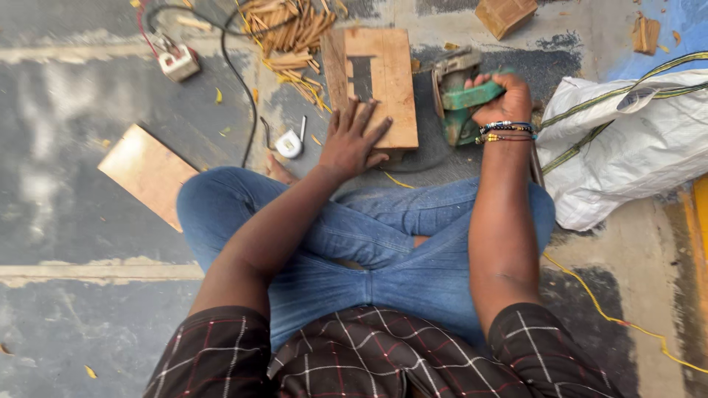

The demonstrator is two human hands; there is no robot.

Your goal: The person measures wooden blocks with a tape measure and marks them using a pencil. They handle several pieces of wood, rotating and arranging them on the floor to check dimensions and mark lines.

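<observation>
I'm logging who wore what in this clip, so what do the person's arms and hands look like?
Both arms are bare below short dark plaid sleeves with thin red and white lines. The right hand has stacked beaded bracelets at the wrist, blue, white and multicoloured. The left hand wears nothing.

The left hand [352,140] presses flat on a wooden board [376,81]; the right hand [505,99] grips a green power tool [461,99] beside it.

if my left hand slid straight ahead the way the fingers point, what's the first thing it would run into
The left hand already lies flat on the wooden board, fingers pointing up along it. Sliding on, it would stay on the board, then probably reach the pile of wood strips beyond its far end, though depth is hard to judge.
</observation>
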